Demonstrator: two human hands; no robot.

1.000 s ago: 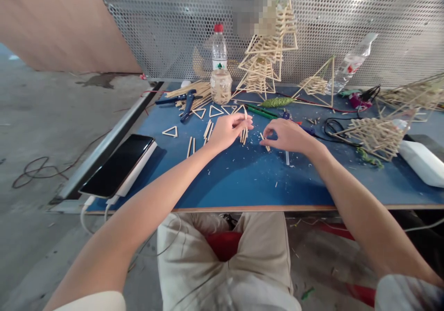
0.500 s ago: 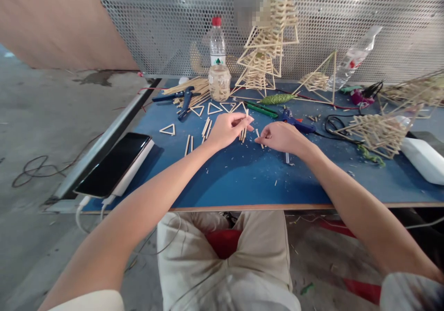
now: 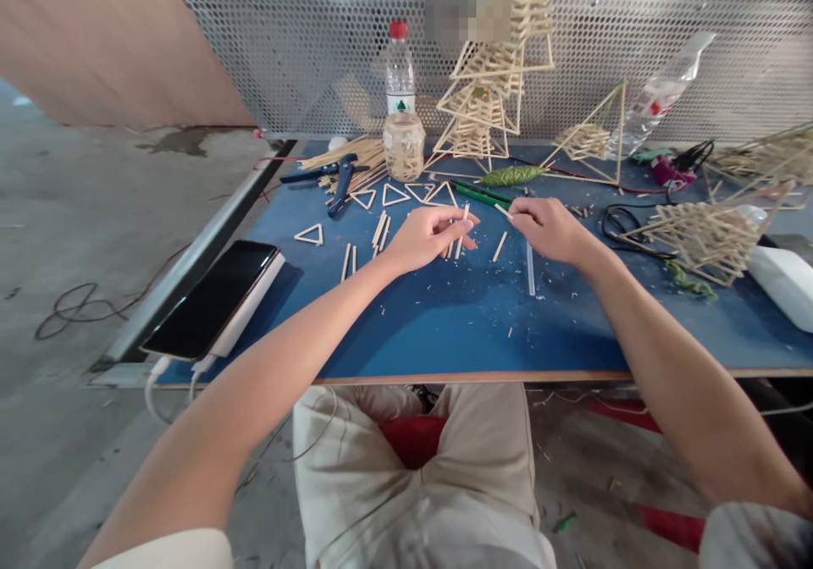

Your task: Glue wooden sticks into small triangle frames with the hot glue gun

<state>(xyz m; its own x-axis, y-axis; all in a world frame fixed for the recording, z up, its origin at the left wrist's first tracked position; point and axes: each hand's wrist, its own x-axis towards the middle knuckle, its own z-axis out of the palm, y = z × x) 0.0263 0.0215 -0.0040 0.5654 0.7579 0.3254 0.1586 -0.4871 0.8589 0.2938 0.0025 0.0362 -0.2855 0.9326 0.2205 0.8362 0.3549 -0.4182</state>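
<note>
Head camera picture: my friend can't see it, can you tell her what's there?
Two bare hands work with thin wooden sticks over a blue table: the left hand holds several sticks, the right hand pinches one stick. Small stick triangles lie nearby.

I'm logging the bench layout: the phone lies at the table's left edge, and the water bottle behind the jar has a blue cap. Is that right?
Not quite. The head view shows the bottle has a red cap, not blue. It does stand behind the jar, and the phone lies at the left edge of the table.
</note>
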